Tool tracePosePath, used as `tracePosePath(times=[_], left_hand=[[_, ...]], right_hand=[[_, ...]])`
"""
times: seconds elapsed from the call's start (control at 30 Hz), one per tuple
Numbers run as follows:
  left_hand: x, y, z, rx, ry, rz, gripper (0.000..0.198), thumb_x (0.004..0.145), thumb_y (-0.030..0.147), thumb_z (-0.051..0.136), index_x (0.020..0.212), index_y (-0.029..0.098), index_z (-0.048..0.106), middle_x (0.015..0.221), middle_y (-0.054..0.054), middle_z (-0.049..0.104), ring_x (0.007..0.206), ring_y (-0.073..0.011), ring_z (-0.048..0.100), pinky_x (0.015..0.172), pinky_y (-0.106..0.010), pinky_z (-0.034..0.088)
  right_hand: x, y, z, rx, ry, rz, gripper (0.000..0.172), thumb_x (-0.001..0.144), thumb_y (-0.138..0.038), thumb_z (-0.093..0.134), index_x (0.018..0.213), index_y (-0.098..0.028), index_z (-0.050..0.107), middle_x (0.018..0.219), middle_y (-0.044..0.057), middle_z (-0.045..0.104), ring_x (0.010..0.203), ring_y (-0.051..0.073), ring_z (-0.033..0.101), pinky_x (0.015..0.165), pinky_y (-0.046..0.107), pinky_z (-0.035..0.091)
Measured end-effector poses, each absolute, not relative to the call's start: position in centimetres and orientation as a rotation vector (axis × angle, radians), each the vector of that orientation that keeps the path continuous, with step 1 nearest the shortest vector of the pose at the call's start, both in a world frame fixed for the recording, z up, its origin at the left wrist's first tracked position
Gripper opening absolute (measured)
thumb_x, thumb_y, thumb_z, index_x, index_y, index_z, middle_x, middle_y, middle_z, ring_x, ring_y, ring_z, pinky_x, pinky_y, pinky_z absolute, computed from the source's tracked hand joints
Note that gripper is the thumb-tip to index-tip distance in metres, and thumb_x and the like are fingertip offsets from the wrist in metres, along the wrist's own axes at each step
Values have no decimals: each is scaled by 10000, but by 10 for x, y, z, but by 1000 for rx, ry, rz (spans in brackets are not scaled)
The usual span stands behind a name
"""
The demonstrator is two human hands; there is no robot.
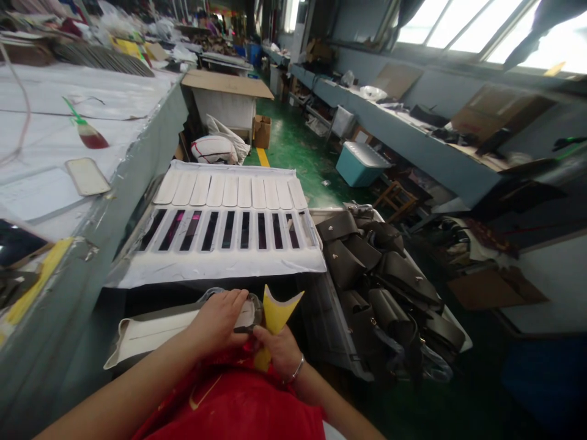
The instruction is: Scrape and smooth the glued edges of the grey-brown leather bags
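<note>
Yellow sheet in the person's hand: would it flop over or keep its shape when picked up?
The yellow sheet likely keeps some shape: it stands curled above the right hand without drooping. It looks thin, so probably light and easily bent. Its pointed corners look crisp, hinting at card rather than cloth.

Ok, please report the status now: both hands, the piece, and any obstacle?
Left hand gripping cream panel at its end. Right hand holds yellow sheet upright beside it. Slotted white sheet lies ahead, apart from hands.
</note>
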State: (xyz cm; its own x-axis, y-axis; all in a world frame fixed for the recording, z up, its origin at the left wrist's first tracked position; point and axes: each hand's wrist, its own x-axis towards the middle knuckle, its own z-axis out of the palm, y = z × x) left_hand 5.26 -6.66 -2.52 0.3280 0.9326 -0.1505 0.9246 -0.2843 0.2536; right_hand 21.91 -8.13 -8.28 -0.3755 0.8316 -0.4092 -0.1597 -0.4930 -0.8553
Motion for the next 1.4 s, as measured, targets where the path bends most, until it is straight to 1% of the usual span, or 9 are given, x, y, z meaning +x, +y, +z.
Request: tracePosePath(times=[0.1, 0.33, 0.47, 0.57, 0.87, 1.17, 1.27, 1.33, 1.4], left_hand=[[46, -57, -22, 2300, 1641, 58, 737, 642, 448, 597, 1256, 82, 418, 1218, -170, 516, 1094, -293, 487, 954, -392, 365], [43, -46, -25, 2226, 1621, 113, 757, 609, 493, 624, 1238, 122, 424, 1176, -146, 542, 1063, -284, 513, 929, -383, 387], [50, -55, -27, 2229, 1567, 116, 728, 628, 479, 604, 1228, 110, 420, 1095, -133, 574, 993, -277, 539, 885, -386, 406], [50, -56, -25, 2223, 1558, 127, 710, 632, 489, 603, 1208, 114, 428, 1054, -120, 583, 959, -273, 543, 864, -385, 410], [35, -35, -30, 2254, 1558, 70, 720, 672, 499, 580, 1236, 88, 404, 1119, -153, 552, 1006, -290, 514, 896, -403, 383], [44, -42, -32, 2281, 1613, 73, 729, 642, 433, 612, 1238, 72, 398, 1165, -172, 531, 1033, -299, 490, 902, -422, 368], [46, -45, -31, 2284, 1613, 85, 718, 671, 456, 588, 1247, 77, 388, 1156, -165, 538, 1023, -294, 500, 899, -415, 371], [47, -50, -31, 2287, 1620, 94, 708, 678, 453, 586, 1247, 79, 388, 1159, -161, 538, 1031, -292, 499, 909, -418, 368], [48, -55, -30, 2291, 1612, 87, 729, 665, 458, 601, 1252, 84, 385, 1184, -163, 525, 1053, -296, 488, 926, -425, 360]], right_hand=[[225, -81, -88, -1132, -995, 1958, 408, 722, -510, 612, 545, -148, 544, 475, 2, 527, 448, 105, 475, 477, 233, 374], [235, -74, -82, -1135, -974, 1946, 364, 712, -502, 621, 624, -165, 514, 450, -44, 478, 423, 97, 454, 458, 225, 371], [237, -64, -79, -1071, -1096, 1897, 288, 638, -334, 722, 827, -174, 576, 664, -23, 582, 577, 121, 524, 571, 251, 434], [236, -57, -78, -962, -1242, 1906, 276, 663, -268, 706, 905, -187, 603, 775, -4, 603, 684, 148, 548, 671, 283, 451], [221, -30, -76, -900, -1387, 1803, 400, 712, -308, 674, 1085, -190, 589, 983, 67, 622, 895, 238, 571, 809, 366, 450], [228, -21, -77, -885, -1485, 1853, 502, 668, -308, 716, 1128, -195, 551, 1089, 49, 604, 995, 222, 553, 900, 351, 424], [242, -28, -76, -1090, -1422, 1910, 473, 660, -390, 711, 1045, -168, 550, 906, 38, 655, 733, 169, 616, 695, 296, 506], [259, -35, -67, -1174, -1324, 2023, 437, 726, -520, 604, 923, -134, 547, 634, 11, 627, 462, 123, 554, 457, 238, 463], [277, -43, -53, -1157, -1274, 2194, 504, 769, -610, 482, 804, -111, 544, 476, -4, 552, 357, 108, 500, 357, 197, 389]])
